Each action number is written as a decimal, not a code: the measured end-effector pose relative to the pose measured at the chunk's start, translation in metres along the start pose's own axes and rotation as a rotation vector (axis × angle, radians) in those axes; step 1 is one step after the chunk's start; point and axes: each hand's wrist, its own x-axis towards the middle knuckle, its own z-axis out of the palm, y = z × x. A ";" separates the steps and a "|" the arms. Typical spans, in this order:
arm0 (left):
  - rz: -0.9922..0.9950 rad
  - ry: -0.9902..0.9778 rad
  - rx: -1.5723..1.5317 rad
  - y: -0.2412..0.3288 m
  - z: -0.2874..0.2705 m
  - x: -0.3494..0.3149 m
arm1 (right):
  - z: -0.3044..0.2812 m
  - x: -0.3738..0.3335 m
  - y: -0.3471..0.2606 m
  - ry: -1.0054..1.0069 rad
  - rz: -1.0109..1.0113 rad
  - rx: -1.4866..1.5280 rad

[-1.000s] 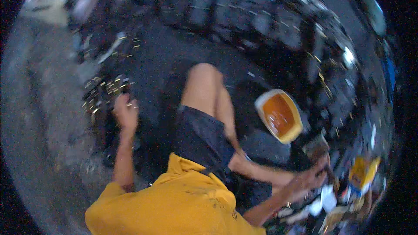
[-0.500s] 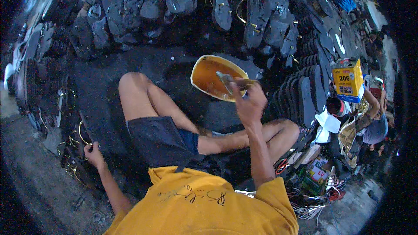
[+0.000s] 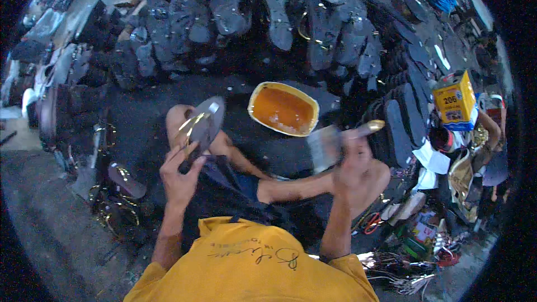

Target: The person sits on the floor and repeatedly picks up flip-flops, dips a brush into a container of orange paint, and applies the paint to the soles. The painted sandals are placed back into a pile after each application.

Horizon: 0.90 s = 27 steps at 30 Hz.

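Note:
My left hand (image 3: pixel 178 178) is closed around one end of a flat dark sandal (image 3: pixel 211 123) with shiny gold straps, tilted up above my left knee. In my right hand (image 3: pixel 353 162) is a brush (image 3: pixel 371 127), gripped above my right leg. Its wooden handle points up to the right, and a pale, motion-blurred head extends to the left. Ahead of me, between the two hands, stands a pale-rimmed tub (image 3: pixel 250 114) holding amber liquid (image 3: pixel 282 106). Both hands are apart from the tub.
Dark sandals (image 3: pixel 277 19) lie in rows along the far side. Soles (image 3: pixel 396 126) are stacked at the right, near a yellow box (image 3: pixel 454 100). More gold-strapped sandals (image 3: pixel 120 212) lie at the left. A person's arm (image 3: pixel 489 134) shows at the far right.
My left hand has come up from the left-side pile with a sandal. My right hand has moved the brush out of the tub, rightward and back toward me.

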 end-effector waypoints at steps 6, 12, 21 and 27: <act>-0.432 -0.344 -1.386 0.056 0.055 0.008 | 0.049 0.013 -0.090 -0.232 -0.085 0.558; -0.461 -0.383 -1.388 0.073 0.067 -0.013 | 0.098 -0.022 -0.129 -0.183 -0.524 0.226; -0.336 -0.375 -1.386 0.087 0.069 -0.006 | 0.089 -0.048 -0.118 -0.272 -0.423 0.369; -0.342 -0.325 -1.413 0.077 0.069 -0.009 | 0.087 -0.027 -0.144 -0.251 -0.445 0.218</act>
